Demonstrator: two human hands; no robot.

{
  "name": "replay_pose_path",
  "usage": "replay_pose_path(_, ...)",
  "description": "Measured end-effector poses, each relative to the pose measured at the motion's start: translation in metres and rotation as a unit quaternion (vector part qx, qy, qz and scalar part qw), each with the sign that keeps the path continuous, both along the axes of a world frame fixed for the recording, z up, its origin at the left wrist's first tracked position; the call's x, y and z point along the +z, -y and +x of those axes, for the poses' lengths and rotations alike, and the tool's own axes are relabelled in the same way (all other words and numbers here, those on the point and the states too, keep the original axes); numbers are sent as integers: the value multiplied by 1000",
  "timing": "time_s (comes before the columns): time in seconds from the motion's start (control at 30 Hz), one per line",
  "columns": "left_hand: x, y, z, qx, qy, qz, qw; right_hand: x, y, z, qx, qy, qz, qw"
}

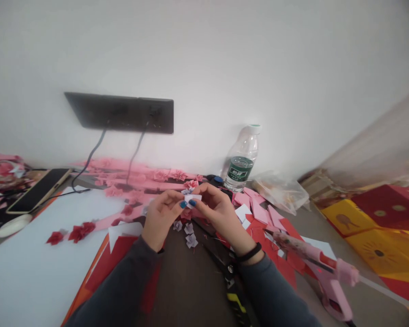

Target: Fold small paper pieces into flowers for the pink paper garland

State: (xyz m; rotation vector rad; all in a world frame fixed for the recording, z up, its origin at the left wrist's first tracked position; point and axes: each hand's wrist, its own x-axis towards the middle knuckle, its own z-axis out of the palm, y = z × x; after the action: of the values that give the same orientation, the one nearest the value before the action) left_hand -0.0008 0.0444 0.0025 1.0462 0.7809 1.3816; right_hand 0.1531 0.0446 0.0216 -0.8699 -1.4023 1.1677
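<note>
- The white paper, a small folded piece, is held above the middle of the table, between the two hands.
- The left hand has its thumb and forefinger closed in a pinch on the paper's left side; the other fingers are curled.
- The right hand pinches the same paper from the right, thumb in front and forefinger arched behind, with little gap between them.
- Just below the hands, small pale flowers lie loose on the table.
- The bottle stands near the wall, clear, with its white cap on and a green label around it; it holds clear liquid, but the level is hard to tell.
- Right of it lies a crumpled see-through bag; something tan shows inside, too blurred to name.
- At the far right are yellow boxes with a red box beside them; their contents cannot be seen.
- The pink glue gun lies over red and white paper pieces, a pale glue stick jutting from its back.
- Black scissors lie partly hidden near the right forearm.
- On the left, red flowers lie over a large white sheet, near a phone.
</note>
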Motion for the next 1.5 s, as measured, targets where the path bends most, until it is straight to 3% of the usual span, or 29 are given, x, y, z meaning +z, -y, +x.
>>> replay_pose_path(0.4,-3,1,2,37,-38,30,998,-4,-4,2,18,-29,-25,999)
replay_pose_path(0.57,3,2,3,56,-33,60,996,-3,-3,0,-13,-57,25,998)
replay_pose_path(0.73,7,3,3,60,-48,67,995,-1,-2,0,-17,-16,76,997)
replay_pose_path(1.27,8,4,2,51,-100,99,989,5,1,1,-49,39,151,987)
replay_pose_path(1.5,8,5,2,57,-108,78,989,8,3,0,-47,42,168,984)
